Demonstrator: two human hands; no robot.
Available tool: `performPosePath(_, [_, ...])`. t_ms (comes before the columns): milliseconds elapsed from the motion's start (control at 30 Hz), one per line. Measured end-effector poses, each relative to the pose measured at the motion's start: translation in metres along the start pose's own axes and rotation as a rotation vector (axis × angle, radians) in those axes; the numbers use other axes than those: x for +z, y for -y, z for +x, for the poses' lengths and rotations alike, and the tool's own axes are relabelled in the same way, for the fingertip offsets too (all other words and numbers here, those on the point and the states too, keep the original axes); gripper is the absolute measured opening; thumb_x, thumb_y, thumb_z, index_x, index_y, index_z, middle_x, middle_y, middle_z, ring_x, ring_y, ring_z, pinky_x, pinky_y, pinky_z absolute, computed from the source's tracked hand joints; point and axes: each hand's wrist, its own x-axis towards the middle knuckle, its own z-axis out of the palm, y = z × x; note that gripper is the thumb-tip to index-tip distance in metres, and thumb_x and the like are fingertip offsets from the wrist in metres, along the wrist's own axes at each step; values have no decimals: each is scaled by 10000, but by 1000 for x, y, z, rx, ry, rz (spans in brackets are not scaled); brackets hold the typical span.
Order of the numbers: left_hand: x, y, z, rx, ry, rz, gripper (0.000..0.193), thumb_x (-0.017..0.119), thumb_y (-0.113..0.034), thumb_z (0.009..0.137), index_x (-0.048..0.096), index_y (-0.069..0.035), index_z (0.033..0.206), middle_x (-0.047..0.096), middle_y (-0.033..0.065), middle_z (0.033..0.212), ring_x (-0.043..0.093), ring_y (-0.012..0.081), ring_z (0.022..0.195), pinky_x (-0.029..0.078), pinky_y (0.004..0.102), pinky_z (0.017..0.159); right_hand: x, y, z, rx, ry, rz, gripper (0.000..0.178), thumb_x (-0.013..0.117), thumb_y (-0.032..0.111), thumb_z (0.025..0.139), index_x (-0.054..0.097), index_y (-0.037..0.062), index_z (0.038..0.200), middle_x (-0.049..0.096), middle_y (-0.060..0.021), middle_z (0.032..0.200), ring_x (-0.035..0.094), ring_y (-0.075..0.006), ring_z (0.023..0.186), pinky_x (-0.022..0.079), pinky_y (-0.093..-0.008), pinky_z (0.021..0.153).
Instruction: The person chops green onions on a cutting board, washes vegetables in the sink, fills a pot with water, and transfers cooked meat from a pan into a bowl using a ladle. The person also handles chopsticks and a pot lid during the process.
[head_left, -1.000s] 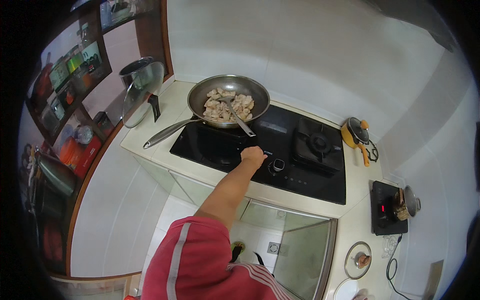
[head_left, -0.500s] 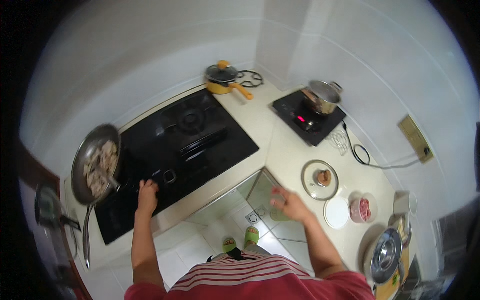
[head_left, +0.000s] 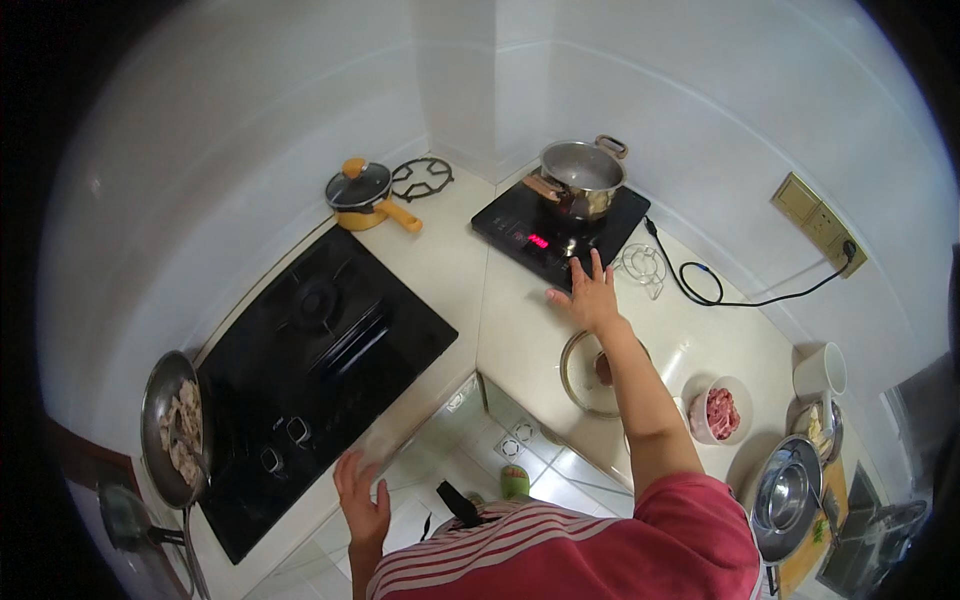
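Observation:
My right hand (head_left: 592,295) reaches out with its fingers spread, fingertips at the front edge of a black induction cooker (head_left: 512,248) with a lit red display. Whether they touch its panel I cannot tell. On the cooker stands a steel pot (head_left: 582,182) without a lid. Below my right forearm lies a glass lid (head_left: 576,385) with a brown knob, partly hidden. My left hand (head_left: 362,500) is open and empty by the counter's front edge, nearest to the black gas hob (head_left: 350,400) and its two knobs. A frying pan (head_left: 155,420) with pale cooked meat and a utensil sits at the hob's left end.
A yellow lidded saucepan (head_left: 362,218) and a black pan support (head_left: 422,180) stand at the back corner. Along the right are a wire rack (head_left: 642,264), a power cord (head_left: 715,302), a bowl of raw meat (head_left: 720,412), a white cup (head_left: 820,372) and metal bowls (head_left: 783,497).
The view has turned right. My left hand has come away from the hob's knobs and opened. My right hand has moved forward to the induction cooker.

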Motion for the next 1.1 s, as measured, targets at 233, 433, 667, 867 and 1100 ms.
performPosePath(233, [33,-18,43,215,89,-150,186,553,8,761,583,-2,944,566,128,1077,502,312,1024,367,432,915,-45,45,-132,-43,-529,585,389,613,171,774,499,51,1126,544,-151,1076,489,-343,1031,369,-403,907])
performPosePath(433, [93,-65,66,719,388,-459,153,545,21,771,590,6,917,605,165,946,585,319,845,473,384,741,-17,74,-339,42,-420,420,210,613,143,761,563,46,941,565,-128,748,538,-320,742,436,-408,714])
performPosePath(667, [142,-203,-27,1176,836,-761,56,630,-27,743,620,-44,795,606,91,710,594,249,623,479,309,557,60,122,-633,1124,-196,531,232,548,246,810,599,48,918,627,-138,805,597,-339,746,473,-414,671])
performPosePath(867, [132,-343,-170,1583,1182,-870,208,688,-153,746,572,-46,609,532,85,534,507,230,432,391,314,409,217,257,-898,2488,-16,382,245,538,213,784,632,5,874,638,-171,872,613,-333,806,492,-402,679])
performPosePath(1100, [152,-455,-387,1486,1329,-697,314,639,-241,778,524,-60,549,495,111,480,504,282,437,383,368,423,225,294,-1045,2238,106,921,342,577,334,760,652,2,786,653,-139,763,635,-243,625,510,-369,631])
